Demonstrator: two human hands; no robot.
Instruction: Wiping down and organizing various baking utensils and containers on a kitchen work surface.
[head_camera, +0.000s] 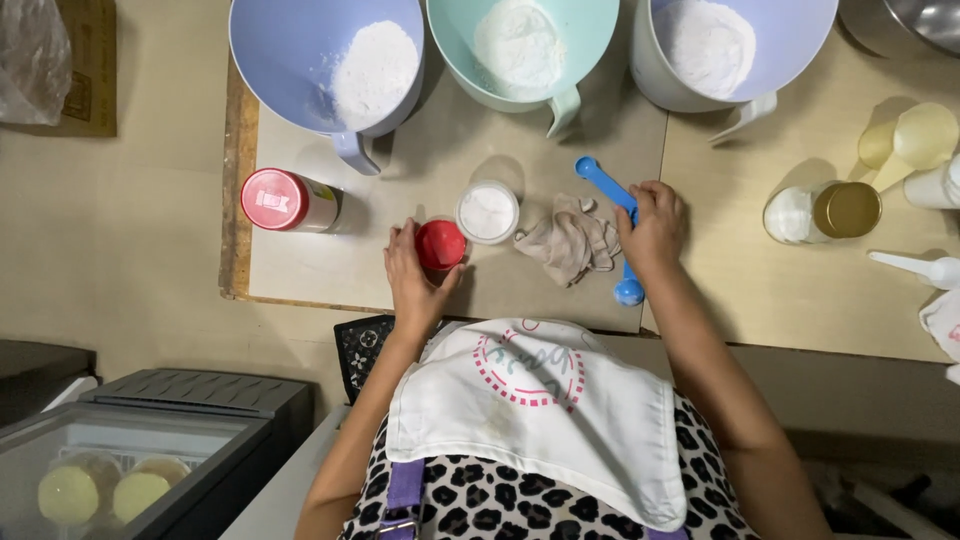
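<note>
Apron (560, 420) nearest; left hand (412, 272) clamped on red lid (440, 245), right hand (655, 222) gripping blue scoop (604, 181); open jar (488, 211) awaits scooping, frame centre.

My left grip (415, 275) is touching a smooth, glossy red plastic lid (440, 245); my right grip (652, 222) is holding a shiny blue plastic measuring spoon (605, 182). A soft, crumpled beige cloth (574, 242) is lying matt on the smooth counter (130, 230). The plastic bowls (290, 45) are showing a satin sheen around dry, powdery white contents. The jar's gold lid (846, 209) is gleaming like metal.
</note>
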